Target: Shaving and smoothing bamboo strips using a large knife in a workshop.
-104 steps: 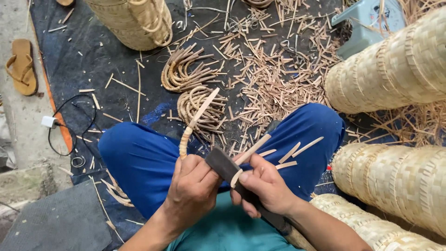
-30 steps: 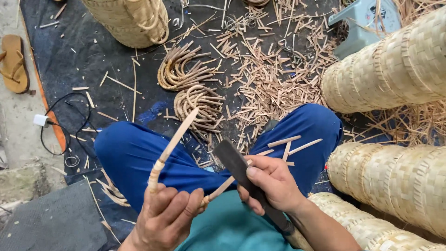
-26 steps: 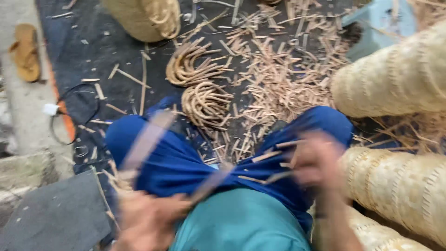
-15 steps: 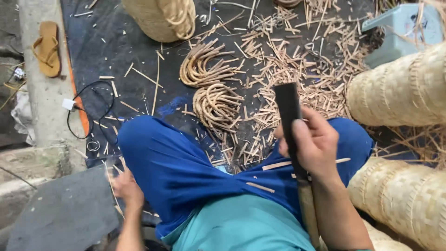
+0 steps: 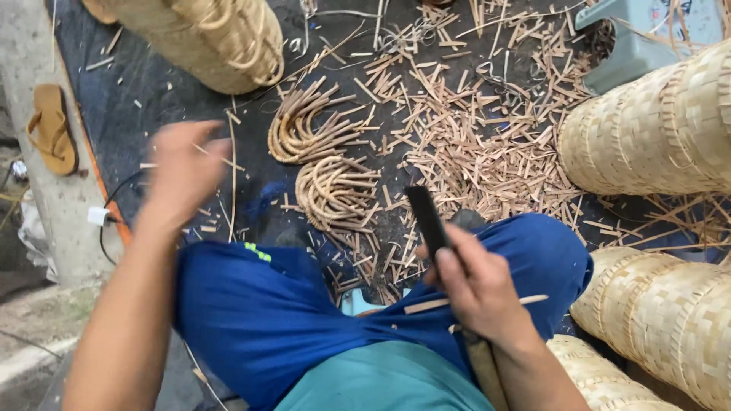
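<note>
Woven cane baskets (image 5: 655, 129) are crowding the right side of the frame, pale and ribbed, lying on their sides one below another, and one more basket (image 5: 205, 38) is lying at the upper left. A dark mat (image 5: 152, 114) is covering the ground under them, and short cane offcuts (image 5: 487, 152) are littering its upper middle thickly. Blue trousers (image 5: 304, 320) are filling the lower centre, with a few cane slivers resting on the right knee. The left hand (image 5: 183, 171) is hanging blurred in the left centre of the frame, above the mat; its fingers are looking loosely curled, but I cannot tell whether it is gripping anything. The right hand (image 5: 476, 285) is sitting at the lower right of centre, wrapped tight around the handle of a dark broad-bladed knife (image 5: 426, 217), whose blade is pointing up the frame over the knee. Two bundles of bent cane hoops (image 5: 335, 190) are lying just above the knees at the centre, the upper one touching the lower. A tan sandal (image 5: 53, 129) is resting at the far left edge on bare concrete.
</note>
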